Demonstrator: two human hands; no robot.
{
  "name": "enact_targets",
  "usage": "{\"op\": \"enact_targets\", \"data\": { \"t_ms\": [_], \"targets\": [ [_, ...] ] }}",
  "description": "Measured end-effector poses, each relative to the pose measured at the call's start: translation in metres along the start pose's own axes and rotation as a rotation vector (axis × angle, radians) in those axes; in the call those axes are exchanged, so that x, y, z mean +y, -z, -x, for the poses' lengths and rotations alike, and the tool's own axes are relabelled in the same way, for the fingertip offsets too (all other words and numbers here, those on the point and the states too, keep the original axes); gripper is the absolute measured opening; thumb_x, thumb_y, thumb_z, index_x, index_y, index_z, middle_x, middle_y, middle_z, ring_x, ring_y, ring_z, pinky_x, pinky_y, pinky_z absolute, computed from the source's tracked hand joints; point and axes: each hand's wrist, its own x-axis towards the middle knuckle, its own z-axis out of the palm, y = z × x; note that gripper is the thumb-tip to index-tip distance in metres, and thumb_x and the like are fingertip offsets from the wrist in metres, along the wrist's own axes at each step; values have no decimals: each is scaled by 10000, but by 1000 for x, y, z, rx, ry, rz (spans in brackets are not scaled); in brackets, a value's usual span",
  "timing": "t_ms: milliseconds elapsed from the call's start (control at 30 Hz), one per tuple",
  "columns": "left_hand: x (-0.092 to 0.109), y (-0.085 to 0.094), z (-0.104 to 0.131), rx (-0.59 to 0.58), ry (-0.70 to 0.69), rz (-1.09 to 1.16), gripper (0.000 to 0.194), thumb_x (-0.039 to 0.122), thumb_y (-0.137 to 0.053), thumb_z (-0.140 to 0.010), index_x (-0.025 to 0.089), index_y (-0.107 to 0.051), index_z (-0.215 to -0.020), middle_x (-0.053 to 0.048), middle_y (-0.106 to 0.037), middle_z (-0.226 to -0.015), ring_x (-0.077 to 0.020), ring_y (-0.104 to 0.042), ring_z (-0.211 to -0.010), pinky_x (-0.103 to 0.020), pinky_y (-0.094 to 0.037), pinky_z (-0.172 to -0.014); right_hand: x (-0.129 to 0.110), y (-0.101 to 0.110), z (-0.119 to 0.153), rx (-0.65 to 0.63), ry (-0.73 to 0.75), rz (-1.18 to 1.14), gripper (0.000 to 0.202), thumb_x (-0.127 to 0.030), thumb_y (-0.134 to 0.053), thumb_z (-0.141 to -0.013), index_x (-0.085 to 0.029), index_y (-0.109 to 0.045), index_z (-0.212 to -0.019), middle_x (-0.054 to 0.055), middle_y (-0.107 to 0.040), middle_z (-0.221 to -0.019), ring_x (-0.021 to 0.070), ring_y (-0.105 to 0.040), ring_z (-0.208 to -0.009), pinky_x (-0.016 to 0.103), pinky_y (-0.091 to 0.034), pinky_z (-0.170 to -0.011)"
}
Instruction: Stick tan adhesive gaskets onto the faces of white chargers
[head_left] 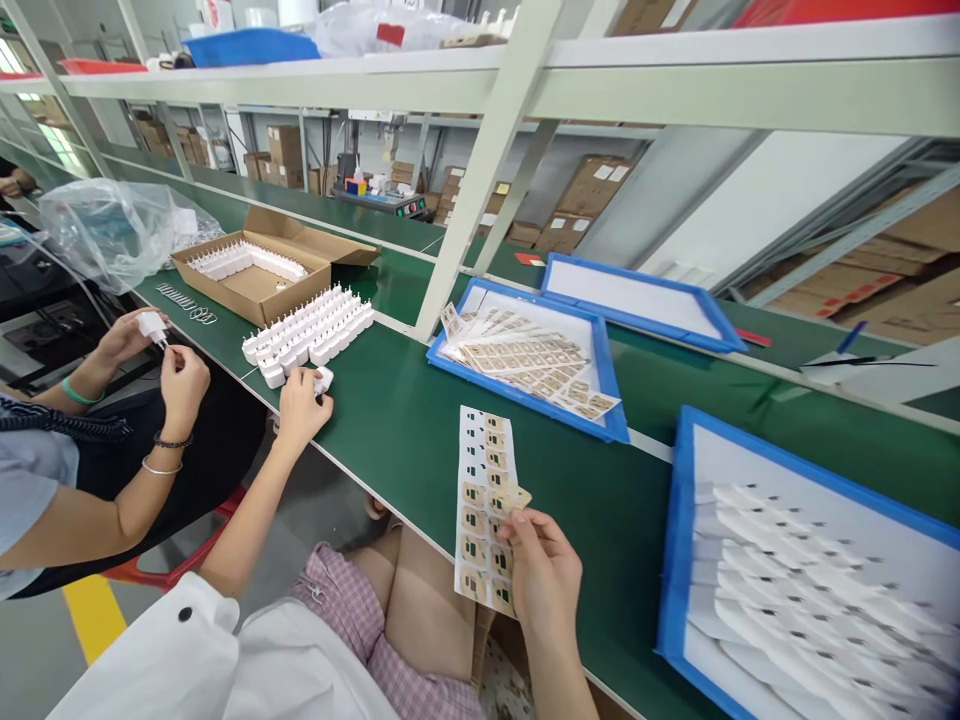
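My left hand (302,408) is closed around a white plug adapter (323,380) at the near corner of a block of similar adapters (311,335), which stand in rows with pins upward. In my right hand (546,568), thumb and fingers pinch a tan sticker (514,497), which sits tilted over a sticker sheet (472,495). That sheet lies on the green table, its lower end by the front edge. Bare backing shows at the sheet's upper left, where several stickers are gone. My fingers partly cover the sheet's right side.
Beyond the sheet, a blue-rimmed tray (616,400) holds more sticker sheets. White parts fill another blue tray (679,530) at right. A cardboard box (289,300) holds adapters. A slanted shelf post (480,180) rises behind. At left, a co-worker's hands (184,385) hold an adapter.
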Motion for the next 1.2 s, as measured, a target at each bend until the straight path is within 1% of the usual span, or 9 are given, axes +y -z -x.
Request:
{"op": "enact_targets", "data": {
  "t_ms": [167,333,467,533,633,733,867,1000,1200],
  "targets": [
    [2,3,-19,-51,105,23,521,331,-752,-773,92,-583,-1205,-238,-607,-1258,-451,-573,-1245,-589,-489,-1036,-3,-1,8,127,182,-70,454,-570,-883,-604,-214,-627,-722,-53,-584,-558,127,-532,-545,311,-470,-617],
    [21,20,-28,-231,-51,240,286,267,-677,-825,152,-647,-1086,-151,-712,-1139,-343,-684,-1126,-469,-535,-1018,-21,-5,33,144,282,-91,383,-504,-866,-690,-209,-621,-694,-45,-570,-555,134,-532,-554,314,-453,-620],
    [59,43,30,-392,-258,529,348,344,-638,-914,214,-576,-1231,-101,-703,-1259,-236,-710,-1130,-349,-571,-963,-55,-14,72,-3,201,-142,371,-448,-867,-742,-198,-611,-642,-35,-565,-564,124,-543,-562,270,-449,-589],
    [83,52,70,-490,-420,936,361,340,-685,-924,226,-558,-1243,-133,-673,-1304,-253,-697,-1161,-362,-570,-936,-73,-20,93,-125,119,-206,387,-430,-853,-770,-195,-583,-623,-36,-558,-566,115,-539,-534,252,-445,-553],
    [116,61,118,-613,-574,1267,417,346,-741,-912,271,-516,-1255,-84,-666,-1174,-211,-675,-1048,-306,-551,-823,-92,-29,119,-270,24,-313,380,-403,-812,-819,-198,-554,-631,-44,-536,-570,99,-508,-516,227,-422,-525],
    [135,66,141,-739,-588,1358,466,412,-747,-901,267,-518,-1279,-62,-621,-1109,-201,-622,-993,-303,-515,-818,-99,-29,136,-303,-20,-342,349,-370,-777,-854,-203,-545,-654,-49,-519,-583,93,-474,-539,223,-416,-550],
    [139,70,145,-882,-626,1378,496,526,-618,-961,252,-527,-1365,-78,-598,-1125,-234,-603,-1013,-356,-506,-883,-98,-21,145,-291,-15,-314,327,-348,-743,-874,-214,-523,-673,-44,-509,-587,107,-448,-540,226,-377,-523],
    [143,65,154,-839,-558,1306,512,524,-574,-997,277,-493,-1438,-97,-553,-1214,-261,-563,-1134,-388,-500,-961,-93,-21,149,-173,97,-346,330,-335,-700,-898,-226,-473,-686,-60,-449,-577,100,-360,-509,223,-330,-495],
    [172,40,198,-548,-242,1664,489,463,-832,-826,275,-446,-1058,3,-475,-1011,-153,-568,-922,-305,-505,-826,-82,-42,151,196,266,-307,357,-381,-610,-940,-246,-388,-695,-70,-283,-579,124,-274,-513,275,-317,-527]
  ]
}}
